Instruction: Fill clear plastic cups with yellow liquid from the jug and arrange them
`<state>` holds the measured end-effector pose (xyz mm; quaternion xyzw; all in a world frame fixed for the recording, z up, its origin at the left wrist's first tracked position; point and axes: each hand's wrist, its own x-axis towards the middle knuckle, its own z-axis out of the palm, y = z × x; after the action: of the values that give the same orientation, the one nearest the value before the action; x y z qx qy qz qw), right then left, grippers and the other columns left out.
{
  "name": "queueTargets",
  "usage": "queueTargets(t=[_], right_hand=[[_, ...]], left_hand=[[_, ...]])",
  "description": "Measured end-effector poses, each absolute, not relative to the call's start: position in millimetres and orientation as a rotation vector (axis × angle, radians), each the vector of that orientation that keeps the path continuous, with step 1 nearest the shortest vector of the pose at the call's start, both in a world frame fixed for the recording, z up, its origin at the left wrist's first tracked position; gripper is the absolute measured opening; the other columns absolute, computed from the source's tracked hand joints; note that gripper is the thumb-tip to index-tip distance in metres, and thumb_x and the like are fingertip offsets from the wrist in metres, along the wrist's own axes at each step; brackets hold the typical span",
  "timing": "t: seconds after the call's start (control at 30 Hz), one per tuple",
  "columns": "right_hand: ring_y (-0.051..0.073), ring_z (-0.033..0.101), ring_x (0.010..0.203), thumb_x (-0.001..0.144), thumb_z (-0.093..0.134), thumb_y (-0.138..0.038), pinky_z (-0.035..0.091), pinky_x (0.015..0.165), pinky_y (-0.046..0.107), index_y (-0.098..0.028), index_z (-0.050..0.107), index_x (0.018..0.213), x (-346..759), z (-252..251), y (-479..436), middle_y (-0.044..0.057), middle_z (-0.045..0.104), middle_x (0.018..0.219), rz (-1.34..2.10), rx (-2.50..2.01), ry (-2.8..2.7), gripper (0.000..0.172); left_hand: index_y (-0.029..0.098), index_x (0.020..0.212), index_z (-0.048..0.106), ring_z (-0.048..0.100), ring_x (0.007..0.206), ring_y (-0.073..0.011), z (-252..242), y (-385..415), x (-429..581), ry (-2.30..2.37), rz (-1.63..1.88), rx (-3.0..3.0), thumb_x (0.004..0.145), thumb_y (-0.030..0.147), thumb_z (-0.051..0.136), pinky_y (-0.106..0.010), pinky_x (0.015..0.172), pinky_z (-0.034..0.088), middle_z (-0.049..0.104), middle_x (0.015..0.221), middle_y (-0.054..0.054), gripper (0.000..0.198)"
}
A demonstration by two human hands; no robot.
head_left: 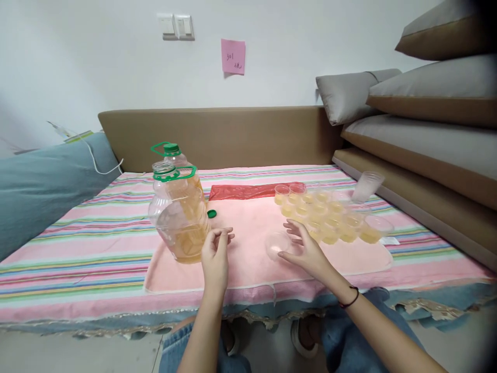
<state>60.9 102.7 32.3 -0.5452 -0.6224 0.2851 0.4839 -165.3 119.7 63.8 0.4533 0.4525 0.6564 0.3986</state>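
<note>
My right hand point(301, 246) curves its spread fingers around the right side of a clear plastic cup point(276, 245) on the pink cloth point(248, 223); whether it touches the cup is hard to tell. My left hand point(217, 248) is above the cloth, fingers loosely bent and apart, holding nothing. Just left of it stands an uncapped bottle of yellowish liquid point(182, 228), with a green-capped bottle point(171, 149) behind. A green cap point(212, 213) lies beside them. Several cups of yellow liquid point(330, 235) stand in rows beyond my right hand.
A stack of clear cups point(367, 187) leans behind the filled ones. A red plastic bag point(248, 192) lies along the back of the cloth. Grey-brown cushions point(427, 134) are piled at the right, and a blue cushion point(54, 181) is at the left.
</note>
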Motion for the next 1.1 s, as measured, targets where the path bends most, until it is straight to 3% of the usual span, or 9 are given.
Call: queueTargets(t=[0.17, 0.27, 0.33, 0.43, 0.5, 0.67, 0.83, 0.97, 1.1], right_hand=[[0.027, 0.058, 0.117, 0.072, 0.071, -0.027, 0.043, 0.102, 0.052, -0.031, 0.055, 0.115, 36.5, 53.8, 103.3, 0.006, 0.064, 0.121, 0.498, -1.214, -1.519, 0.046], [0.024, 0.069, 0.092, 0.078, 0.066, -0.026, 0.053, 0.089, 0.047, -0.029, 0.066, 0.092, 7.5, 70.6, 111.9, 0.003, 0.073, 0.091, 0.546, -1.076, -1.522, 0.014], [0.023, 0.071, 0.076, 0.074, 0.071, -0.03, 0.057, 0.076, 0.042, -0.027, 0.068, 0.077, -15.4, 78.4, 121.8, 0.002, 0.073, 0.078, 0.652, -1.014, -1.495, 0.006], [0.022, 0.07, 0.064, 0.063, 0.08, -0.035, 0.057, 0.059, 0.036, -0.024, 0.068, 0.071, -50.2, 81.4, 140.1, 0.002, 0.072, 0.069, 0.805, -0.968, -1.393, 0.018], [0.02, 0.068, 0.058, 0.069, 0.076, -0.038, 0.056, 0.055, 0.033, -0.022, 0.068, 0.072, -71.7, 77.3, 152.1, 0.002, 0.071, 0.064, 0.882, -0.916, -1.354, 0.018], [0.023, 0.068, 0.101, 0.079, 0.064, -0.032, 0.054, 0.089, 0.041, -0.023, 0.068, 0.099, -115.6, 52.0, 171.2, 0.008, 0.072, 0.107, 0.937, -0.77, -1.364, 0.022], [0.027, 0.042, 0.135, 0.064, 0.081, -0.03, 0.036, 0.111, 0.046, -0.027, 0.039, 0.137, -143.1, 33.2, 182.2, 0.011, 0.043, 0.148, 1.016, -0.69, -1.417, 0.084], [0.03, 0.036, 0.139, 0.054, 0.087, -0.039, 0.032, 0.113, 0.05, -0.027, 0.03, 0.141, -155.5, 32.6, 198.1, 0.013, 0.04, 0.149, 1.133, -0.619, -1.457, 0.105], [0.032, 0.048, 0.129, 0.052, 0.087, -0.045, 0.039, 0.106, 0.051, -0.025, 0.037, 0.135, -165.6, 32.3, 205.4, 0.013, 0.051, 0.135, 1.09, -0.611, -1.465, 0.099]], left_hand=[[0.019, 0.086, 0.059, 0.06, 0.088, -0.0157, 77.2, 108.0, -171.1, 1.262, 2.141, 1.316, 0.089, 0.032, 0.051, -0.03, 0.086, 0.047, 0.06, 0.086, -0.002, 0.016], [0.019, 0.089, 0.056, 0.057, 0.098, -0.0167, 82.6, 110.8, -186.7, 1.362, 2.429, 1.209, 0.089, 0.03, 0.05, -0.032, 0.096, 0.043, 0.058, 0.094, -0.003, 0.013], [0.02, 0.093, 0.055, 0.055, 0.105, -0.0168, 82.3, 116.6, -203.7, 1.44, 2.472, 0.959, 0.086, 0.031, 0.051, -0.032, 0.1, 0.041, 0.057, 0.101, -0.003, 0.013], [0.021, 0.098, 0.054, 0.052, 0.114, -0.0174, 75.7, 126.4, -233.1, 1.507, 2.357, 0.595, 0.083, 0.032, 0.05, -0.035, 0.104, 0.038, 0.057, 0.11, -0.003, 0.019], [0.02, 0.099, 0.055, 0.052, 0.117, -0.0196, 69.5, 131.0, -249.8, 1.515, 2.267, 0.497, 0.081, 0.033, 0.05, -0.04, 0.105, 0.036, 0.058, 0.114, -0.004, 0.022], [0.019, 0.102, 0.064, 0.055, 0.116, -0.0236, 61.5, 131.8, -267.3, 1.439, 2.046, 0.563, 0.08, 0.038, 0.054, -0.044, 0.104, 0.037, 0.063, 0.116, -0.007, 0.031], [0.02, 0.108, 0.066, 0.057, 0.117, -0.0225, 66.6, 124.1, -267.9, 1.355, 1.921, 0.638, 0.084, 0.042, 0.052, -0.039, 0.103, 0.041, 0.065, 0.12, -0.007, 0.036], [0.021, 0.113, 0.066, 0.056, 0.119, -0.0212, 71.7, 121.6, -269.2, 1.281, 1.894, 0.559, 0.087, 0.043, 0.049, -0.037, 0.105, 0.04, 0.064, 0.124, -0.006, 0.037], [0.02, 0.115, 0.065, 0.055, 0.122, -0.0226, 70.9, 121.3, -270.2, 1.267, 1.919, 0.499, 0.086, 0.044, 0.053, -0.038, 0.106, 0.038, 0.064, 0.124, -0.007, 0.039]])
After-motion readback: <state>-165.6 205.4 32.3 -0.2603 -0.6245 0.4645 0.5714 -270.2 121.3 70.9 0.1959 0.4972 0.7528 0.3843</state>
